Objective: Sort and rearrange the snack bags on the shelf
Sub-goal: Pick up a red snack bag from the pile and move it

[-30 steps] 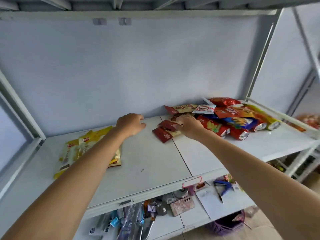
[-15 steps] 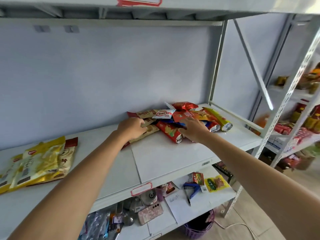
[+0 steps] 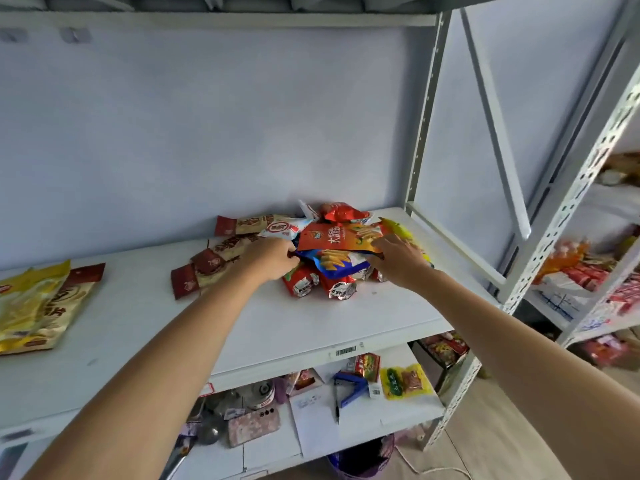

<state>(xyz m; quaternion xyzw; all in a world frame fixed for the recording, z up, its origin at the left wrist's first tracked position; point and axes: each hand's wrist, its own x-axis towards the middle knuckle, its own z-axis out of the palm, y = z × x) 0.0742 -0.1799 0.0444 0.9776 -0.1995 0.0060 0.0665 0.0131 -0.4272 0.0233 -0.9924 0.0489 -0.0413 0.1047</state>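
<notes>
Left hand (image 3: pixel 270 256): reached in at the near left edge of the pile, fingers curled; its grip looked pinched on the edge of the flat orange-red snack bag with yellow sticks printed on it (image 3: pixel 337 239), though the fingertips were hidden.
Right hand (image 3: pixel 398 259): on the bag's right end, fingers pressed down over its corner, thumb tucked under — a pinching grip there too.
Orange-red bag: stretched between the two grips, topmost on the heap.
Under the grips: a blue crinkled foil bag (image 3: pixel 337 262) directly below, and red foil packets with silver crimped ends (image 3: pixel 313 284) poking out toward the person.
Beyond the grips: a puffy red bag (image 3: pixel 341 213) and a white packet with a red oval mark (image 3: pixel 282 227) against the wall.
Left of the left grip: dark-red and tan flat packets (image 3: pixel 207 268), fanned out, just beside the wrist.
Far left: large yellow bags (image 3: pixel 31 306), well apart from both grips.
Surface: white metal shelf (image 3: pixel 138 317).
</notes>
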